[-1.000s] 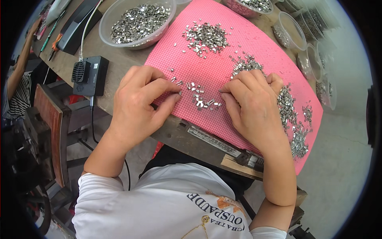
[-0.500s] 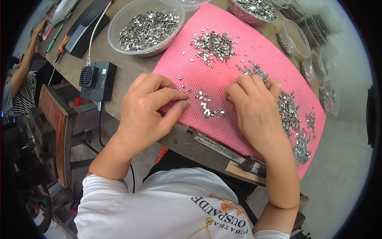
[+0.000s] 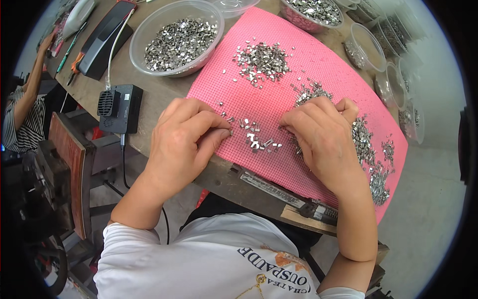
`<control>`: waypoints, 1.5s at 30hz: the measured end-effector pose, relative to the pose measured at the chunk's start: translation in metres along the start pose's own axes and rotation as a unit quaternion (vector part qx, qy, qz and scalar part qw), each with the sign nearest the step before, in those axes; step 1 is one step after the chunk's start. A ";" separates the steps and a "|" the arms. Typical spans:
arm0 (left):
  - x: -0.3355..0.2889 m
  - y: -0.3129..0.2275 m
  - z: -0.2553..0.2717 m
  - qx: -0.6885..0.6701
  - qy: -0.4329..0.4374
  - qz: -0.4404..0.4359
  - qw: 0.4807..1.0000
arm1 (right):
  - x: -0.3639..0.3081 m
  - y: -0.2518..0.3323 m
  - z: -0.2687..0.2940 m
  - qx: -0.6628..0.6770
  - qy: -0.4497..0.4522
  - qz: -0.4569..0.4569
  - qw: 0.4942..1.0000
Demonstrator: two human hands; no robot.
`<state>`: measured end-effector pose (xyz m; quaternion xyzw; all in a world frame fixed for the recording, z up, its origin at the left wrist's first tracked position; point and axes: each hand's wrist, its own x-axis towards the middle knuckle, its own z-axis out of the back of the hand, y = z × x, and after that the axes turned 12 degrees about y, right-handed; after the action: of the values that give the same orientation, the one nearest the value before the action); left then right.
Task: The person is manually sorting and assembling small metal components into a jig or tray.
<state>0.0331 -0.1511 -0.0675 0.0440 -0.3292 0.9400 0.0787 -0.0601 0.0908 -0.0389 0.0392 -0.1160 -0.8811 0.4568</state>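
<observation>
My left hand point(image 3: 185, 135) rests at the near left edge of a pink textured mat point(image 3: 298, 55), thumb and forefinger pinched on a tiny silvery metal piece at their tips. My right hand point(image 3: 323, 137) hovers over the mat's middle, fingers curled and fingertips pressed together; what they hold, if anything, is hidden. Between the hands lies a loose scatter of small shiny metal pieces point(image 3: 255, 141), some with thin prongs. A heap of metal pieces point(image 3: 262, 61) sits farther back. Another pile point(image 3: 312, 91) lies just beyond my right hand, which partly covers it.
A clear bowl of metal pieces point(image 3: 181, 45) stands at the back left, another bowl point(image 3: 318, 11) at the back. Small plastic tubs point(image 3: 366, 47) line the right edge. A black cabled box point(image 3: 121, 108) sits left. More piles point(image 3: 379, 185) lie right. Another person's arm point(image 3: 34, 79) shows far left.
Both hands have shifted slightly, the right fingertips a little leftward. The view has also moved a little. The scattered pieces between the hands look nearly the same.
</observation>
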 end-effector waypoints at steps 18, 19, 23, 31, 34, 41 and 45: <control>0.018 0.002 0.015 0.049 0.086 -0.074 0.992 | 0.011 -0.015 -0.011 0.036 0.025 0.067 0.997; 0.018 0.000 0.015 0.058 0.100 -0.071 0.991 | 0.009 -0.013 -0.014 0.030 0.012 0.062 0.998; 0.018 -0.007 0.015 0.064 0.122 -0.064 0.988 | -0.013 0.000 -0.004 0.040 -0.016 0.021 0.999; 0.009 -0.021 -0.001 0.020 0.089 -0.071 0.993 | -0.141 0.021 0.030 0.131 -0.085 -0.183 0.971; 0.002 -0.039 -0.015 -0.059 0.094 -0.098 0.989 | -0.178 0.033 0.011 0.150 -0.130 -0.230 0.953; 0.007 -0.104 -0.070 -0.082 0.133 -0.239 0.958 | -0.209 0.052 -0.026 0.105 -0.174 -0.260 0.944; 0.003 -0.126 -0.094 -0.085 0.144 -0.286 0.944 | -0.214 0.052 -0.037 0.100 -0.204 -0.250 0.941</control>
<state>0.0494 0.0055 -0.0628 -0.0064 -0.3664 0.8430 0.3938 0.1120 0.2298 -0.0696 -0.0681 -0.2806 -0.9400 0.1818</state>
